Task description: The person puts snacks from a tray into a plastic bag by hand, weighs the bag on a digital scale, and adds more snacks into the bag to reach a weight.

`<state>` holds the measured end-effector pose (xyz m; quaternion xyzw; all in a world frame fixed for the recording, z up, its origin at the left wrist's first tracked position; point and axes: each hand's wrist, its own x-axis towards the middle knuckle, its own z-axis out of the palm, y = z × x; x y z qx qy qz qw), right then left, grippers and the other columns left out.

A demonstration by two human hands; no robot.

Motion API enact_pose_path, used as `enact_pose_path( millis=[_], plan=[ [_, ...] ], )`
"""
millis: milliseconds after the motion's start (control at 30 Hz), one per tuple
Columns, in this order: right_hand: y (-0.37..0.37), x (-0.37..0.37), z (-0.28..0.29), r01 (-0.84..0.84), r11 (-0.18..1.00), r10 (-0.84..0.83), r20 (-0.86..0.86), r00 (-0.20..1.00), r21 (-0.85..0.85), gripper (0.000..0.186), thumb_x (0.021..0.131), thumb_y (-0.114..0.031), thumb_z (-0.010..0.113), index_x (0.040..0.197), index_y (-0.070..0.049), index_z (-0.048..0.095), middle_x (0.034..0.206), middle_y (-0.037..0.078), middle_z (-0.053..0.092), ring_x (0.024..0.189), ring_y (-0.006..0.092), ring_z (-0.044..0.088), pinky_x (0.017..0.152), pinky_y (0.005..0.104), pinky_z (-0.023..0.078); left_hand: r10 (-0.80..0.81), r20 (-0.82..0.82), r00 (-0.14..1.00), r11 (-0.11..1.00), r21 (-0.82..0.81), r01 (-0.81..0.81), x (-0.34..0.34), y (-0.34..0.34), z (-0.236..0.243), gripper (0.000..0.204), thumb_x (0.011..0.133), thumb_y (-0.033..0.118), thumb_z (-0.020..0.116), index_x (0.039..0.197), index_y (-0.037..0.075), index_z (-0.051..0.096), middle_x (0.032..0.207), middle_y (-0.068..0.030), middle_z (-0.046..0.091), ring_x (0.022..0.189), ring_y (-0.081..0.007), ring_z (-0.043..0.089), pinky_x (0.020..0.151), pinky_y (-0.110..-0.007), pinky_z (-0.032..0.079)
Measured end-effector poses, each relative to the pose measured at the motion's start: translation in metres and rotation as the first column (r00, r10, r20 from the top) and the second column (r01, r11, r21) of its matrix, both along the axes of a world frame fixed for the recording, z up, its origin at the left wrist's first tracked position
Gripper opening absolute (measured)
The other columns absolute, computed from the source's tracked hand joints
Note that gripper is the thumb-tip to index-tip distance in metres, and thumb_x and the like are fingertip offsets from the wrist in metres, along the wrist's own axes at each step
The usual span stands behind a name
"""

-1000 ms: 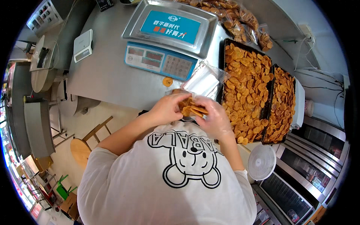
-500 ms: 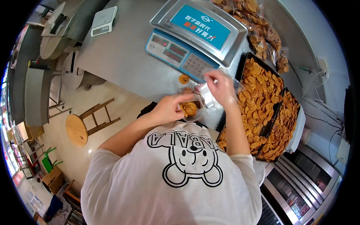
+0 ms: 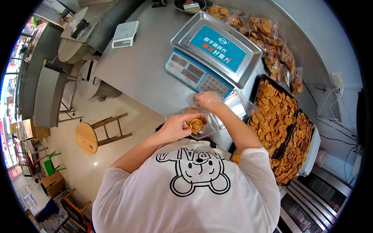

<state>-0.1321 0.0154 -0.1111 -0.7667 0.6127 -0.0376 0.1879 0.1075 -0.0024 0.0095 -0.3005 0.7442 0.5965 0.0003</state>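
Observation:
My left hand (image 3: 180, 126) grips a clear plastic bag (image 3: 208, 128) of round golden-brown chips (image 3: 196, 125) at the near edge of the steel table (image 3: 147, 77). My right hand (image 3: 206, 100), in a clear thin glove, is on the table just below the blue counter scale (image 3: 197, 73), fingers closed; what is under or in them is hidden. Loose clear bags (image 3: 239, 105) lie right of it. Two dark trays (image 3: 295, 115) piled with chips stand further right.
Bagged chips (image 3: 272, 42) line the back right. A small white scale (image 3: 125, 34) and a dark bowl (image 3: 189, 4) stand further back. A wooden stool (image 3: 86, 138) is on the floor to the left; steel appliances (image 3: 303, 213) stand at the lower right.
My right hand left the bag, rose, then came down by the scale, covering where a single loose chip lay. My left hand keeps the bag. The view has shifted.

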Motion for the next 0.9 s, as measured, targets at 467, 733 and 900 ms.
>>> enact_pose_path(
  millis=[467, 733, 900],
  plan=[
    [0.119, 0.009, 0.142, 0.799, 0.591, -0.612, 0.584, 0.534, -0.111, 0.022, 0.085, -0.015, 0.077, 0.105, -0.008, 0.072, 0.090, 0.006, 0.065, 0.060, 0.0137, 0.053, 0.056, 0.0272, 0.047, 0.019, -0.025, 1.000, 0.988, 0.153, -0.015, -0.035, -0.032, -0.012, 0.066, 0.075, 0.007, 0.067, 0.141, 0.006, 0.058, 0.103, -0.0135, 0.074, 0.075, -0.0134, 0.071, 0.072, -0.029, 0.056],
    [0.264, -0.098, 0.042, 0.998, 0.011, -0.955, 0.296, -0.006, 0.056, 0.047, 0.094, -0.034, 0.068, 0.125, 0.002, 0.066, 0.122, 0.020, 0.068, 0.106, 0.0331, 0.068, 0.091, 0.0405, 0.054, -0.015, 0.003, 1.000, 0.979, 0.205, 0.015, -0.048, -0.033, -0.025, 0.070, 0.073, 0.008, 0.067, 0.143, 0.011, 0.058, 0.081, -0.0112, 0.074, 0.069, -0.0155, 0.071, 0.071, -0.030, 0.056],
    [0.335, -0.103, -0.004, 0.973, -0.230, -0.933, -0.276, -0.230, -0.032, 0.085, 0.089, -0.061, 0.067, 0.152, -0.009, 0.045, 0.146, 0.024, 0.053, 0.128, 0.0392, 0.056, 0.105, 0.0489, 0.047, -0.075, -0.099, 0.992, 0.992, 0.094, 0.084, -0.063, -0.023, -0.012, 0.066, 0.073, 0.009, 0.067, 0.139, 0.008, 0.061, 0.085, -0.0142, 0.076, 0.069, -0.0150, 0.073, 0.070, -0.028, 0.057]
  ],
)
